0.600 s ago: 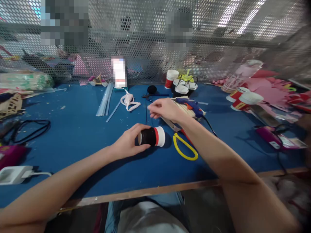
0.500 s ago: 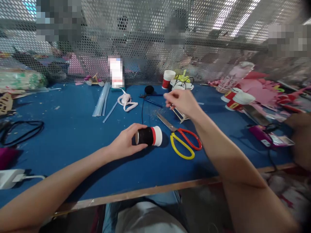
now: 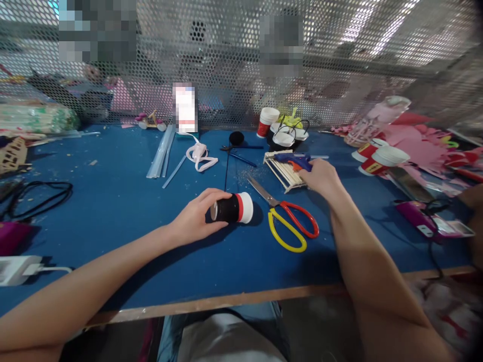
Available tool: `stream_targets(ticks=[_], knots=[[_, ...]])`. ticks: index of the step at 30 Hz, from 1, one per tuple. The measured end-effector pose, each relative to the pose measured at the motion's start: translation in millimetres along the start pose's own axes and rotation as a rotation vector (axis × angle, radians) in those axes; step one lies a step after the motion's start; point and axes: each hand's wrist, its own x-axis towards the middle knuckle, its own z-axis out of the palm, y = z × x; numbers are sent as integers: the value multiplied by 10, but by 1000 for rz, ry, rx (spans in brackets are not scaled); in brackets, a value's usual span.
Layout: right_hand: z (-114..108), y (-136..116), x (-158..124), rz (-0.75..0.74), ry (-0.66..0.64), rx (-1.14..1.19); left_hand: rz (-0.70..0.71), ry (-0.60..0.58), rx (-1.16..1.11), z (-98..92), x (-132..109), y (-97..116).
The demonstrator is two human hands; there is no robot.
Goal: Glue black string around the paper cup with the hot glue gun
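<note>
My left hand point(image 3: 198, 216) is closed around a paper cup point(image 3: 246, 207) lying on its side, white-rimmed with a red band. Black cord point(image 3: 227, 208) is wound round the cup's body, and a strand runs back to a small black ball of cord point(image 3: 236, 138). Further right, my right hand point(image 3: 321, 175) grips a blue glue gun point(image 3: 292, 158) with an orange trigger; its fingers are partly hidden. Beneath the gun stands a small rack of wooden sticks point(image 3: 285, 173). Between both hands lie scissors point(image 3: 277, 202) with one red and one yellow handle, blades parted.
Blue pliers point(image 3: 243, 160), a white ribbon point(image 3: 202, 157) and clear glue sticks point(image 3: 160, 153) lie on the blue table point(image 3: 124, 201). Paper cups point(image 3: 383, 160) and a purple box point(image 3: 418, 217) sit at right. A white power strip point(image 3: 18, 270) is at left. Perforated metal mesh point(image 3: 226, 65) stands behind.
My right hand has moved right and down from above the rack, where its fingers were pinched, onto the glue gun. My left hand still holds the cup in about the same spot.
</note>
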Motion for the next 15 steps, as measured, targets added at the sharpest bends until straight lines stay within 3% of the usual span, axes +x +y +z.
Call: stream_targets(ticks=[4,7,11,15], knots=[[-20,20,-36,155,146,287,9,0,-26,18,-4,-34],[-67,-35,-106,159,181,645,15,-2,-37,29,-9,-45],[-181,-178,-281,116,-49,1022,2,-3,-43,23,-14,-33],[-319,-344,-523,-20,-261,982,5,3,-71,-4,-11,-39]])
